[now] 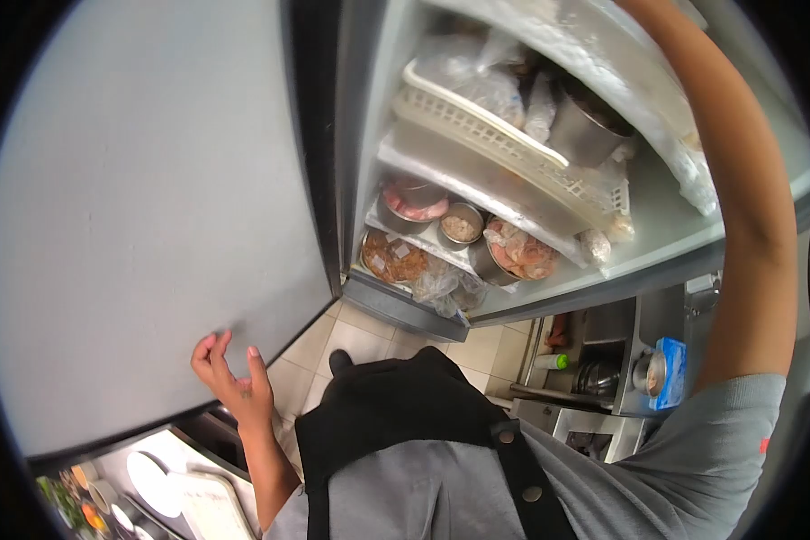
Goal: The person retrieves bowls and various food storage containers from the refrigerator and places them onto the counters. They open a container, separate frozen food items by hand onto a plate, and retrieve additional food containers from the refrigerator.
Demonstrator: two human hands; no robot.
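My left hand (236, 378) is raised beside the large grey door panel (153, 207), fingers apart and slightly curled, holding nothing. My right arm reaches up past the top edge of the view, so the right hand is out of sight. Between the arms stands an open refrigerator with frosted shelves. On an upper shelf a white plastic basket (486, 126) holds bagged items, with a metal pot (589, 126) beside it. Lower down are a bowl of pink meat (414, 202), a small metal bowl (461, 225), a pot of wrapped meat (517, 252) and bagged brown food (394, 259).
At the lower left, a counter holds a white tray (209, 508), a white plate (151, 481) and vegetables (61, 499). To the right are a blue box (669, 373), a green-capped bottle (551, 362) and metal shelving. Tiled floor (360, 337) shows below the refrigerator.
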